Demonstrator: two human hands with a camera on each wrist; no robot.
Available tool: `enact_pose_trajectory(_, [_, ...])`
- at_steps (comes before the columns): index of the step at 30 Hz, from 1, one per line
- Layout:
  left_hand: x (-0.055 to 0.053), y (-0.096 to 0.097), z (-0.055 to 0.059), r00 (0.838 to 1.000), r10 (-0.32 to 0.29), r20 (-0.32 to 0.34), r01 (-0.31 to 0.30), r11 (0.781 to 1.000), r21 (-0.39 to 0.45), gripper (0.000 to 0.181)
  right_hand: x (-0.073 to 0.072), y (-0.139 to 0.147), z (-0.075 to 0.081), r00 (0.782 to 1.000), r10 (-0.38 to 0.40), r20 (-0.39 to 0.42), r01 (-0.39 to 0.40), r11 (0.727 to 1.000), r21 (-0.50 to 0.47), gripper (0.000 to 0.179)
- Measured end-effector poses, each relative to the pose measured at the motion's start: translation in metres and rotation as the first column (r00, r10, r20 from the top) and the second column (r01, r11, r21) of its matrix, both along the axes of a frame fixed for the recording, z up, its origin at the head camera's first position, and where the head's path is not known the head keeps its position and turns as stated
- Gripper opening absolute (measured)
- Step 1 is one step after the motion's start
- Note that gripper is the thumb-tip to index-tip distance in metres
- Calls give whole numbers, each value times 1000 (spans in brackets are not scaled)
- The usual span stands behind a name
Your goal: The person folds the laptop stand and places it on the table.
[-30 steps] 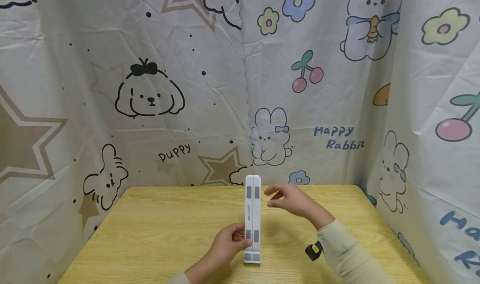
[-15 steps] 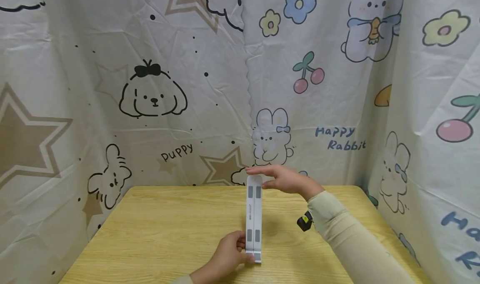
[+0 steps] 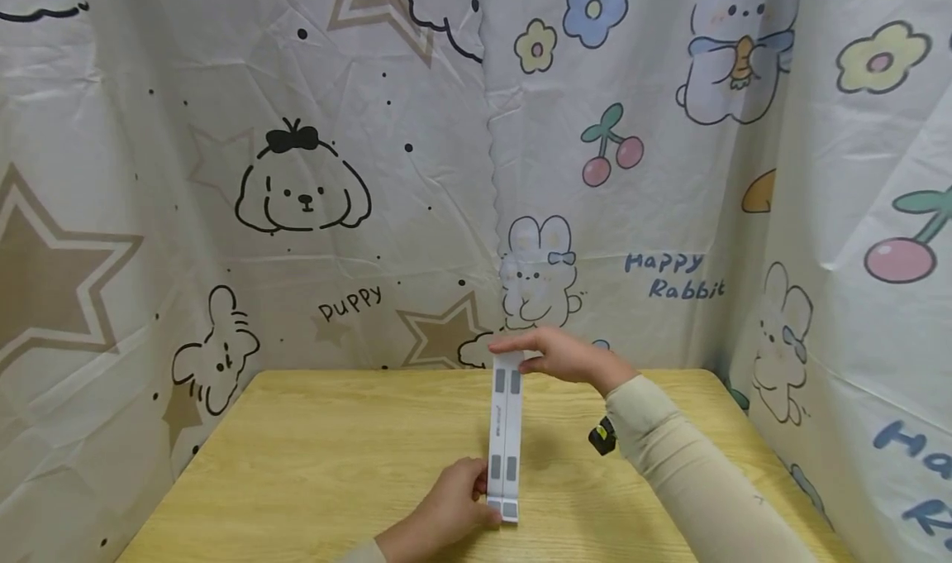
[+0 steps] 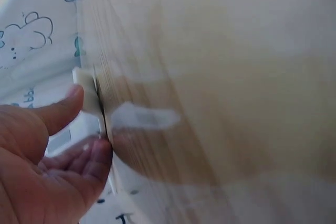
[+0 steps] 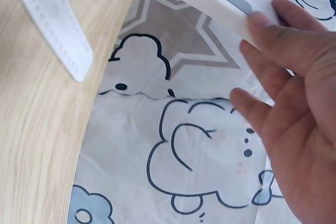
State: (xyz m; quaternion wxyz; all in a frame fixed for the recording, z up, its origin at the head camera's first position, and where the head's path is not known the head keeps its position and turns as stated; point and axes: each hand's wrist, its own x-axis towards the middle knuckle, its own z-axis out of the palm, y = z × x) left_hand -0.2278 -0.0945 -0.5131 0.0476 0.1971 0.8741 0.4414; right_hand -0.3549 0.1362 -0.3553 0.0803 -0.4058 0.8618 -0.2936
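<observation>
At middle of wooden table [image 3: 335, 447], left hand [image 3: 446, 501] gripping bottom end of white folding stand [image 3: 506, 427]. Right hand [image 3: 561, 355] pinching top end, thumb and fingers. Stand looks upright; left wrist view kinda blurry, can't swear bottom touches wood. Black gadget [image 3: 602, 436], yellow patch, just beside right sleeve [image 3: 654, 418]. Far side: cartoon curtain [image 3: 416, 183], puppies left, rabbits right.

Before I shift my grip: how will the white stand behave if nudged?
The white stand looks stiff, its long bars straight. Tall and narrow on end, it would probably tip if pushed up high. Its grey pads may resist slipping.
</observation>
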Motion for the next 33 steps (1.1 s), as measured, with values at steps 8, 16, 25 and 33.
enact_pose_trajectory(8, [-16, -9, 5, 994, -111, 12, 112, 991, -79, 44, -5, 13, 6, 997, 21, -73, -18, 999, 37, 62])
enact_pose_trajectory(16, [-44, -22, 5, 968, -242, 59, 248, 960, -129, 52, -4, 22, 7, 996, -30, -80, 32, 999, 31, 61])
enact_pose_trajectory(25, [-19, -6, 4, 986, -123, 112, 125, 992, -13, 69, -5, 27, 1, 997, -49, -56, 49, 999, 5, 61])
enact_pose_trajectory(33, [9, 19, 12, 998, 46, 38, -44, 998, -42, 62, -1, 26, 0, 997, -72, -20, 72, 997, -3, 62])
